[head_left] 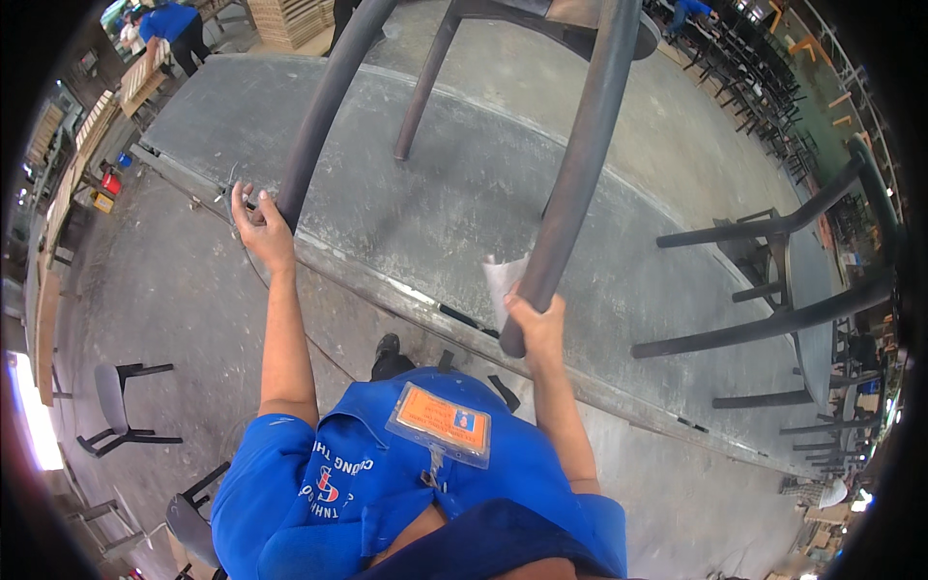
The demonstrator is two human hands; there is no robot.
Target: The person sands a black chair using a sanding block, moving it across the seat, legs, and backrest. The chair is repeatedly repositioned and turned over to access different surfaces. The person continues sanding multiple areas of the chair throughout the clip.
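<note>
At the left of the frame, the left hand (263, 230) sits beside the lower end of the left leg (327, 116) of the dark wooden chair (565, 12), which is tipped over the grey workbench (435, 227) in the upper middle. This hand is about half open, palm turned up, its fingers loosely curled and parted; it shows no firm hold on the leg, and whether it just touches the wood, or pinches something small, I cannot tell. The left forearm rises almost straight from the elbow. To brace the chair well, this hand would probably do better wrapped around the leg's end, so the frame cannot rock.

Right of centre, a pale, crumpled sheet (503, 280) sticks out to the left of the right leg (580, 164), near its end. The right hand (539, 327) is closed around that end, thumb laid over the near side, fingers mostly hidden behind; it seems to trap the sheet against the wood. The right forearm slants up and leftward from the lower edge. For an even finish, the sheet is best kept flat to the curve, with light, steady pressure along the grain.

Farther right, a second chair (810, 304) lies on the workbench, well apart from both hands.
</note>
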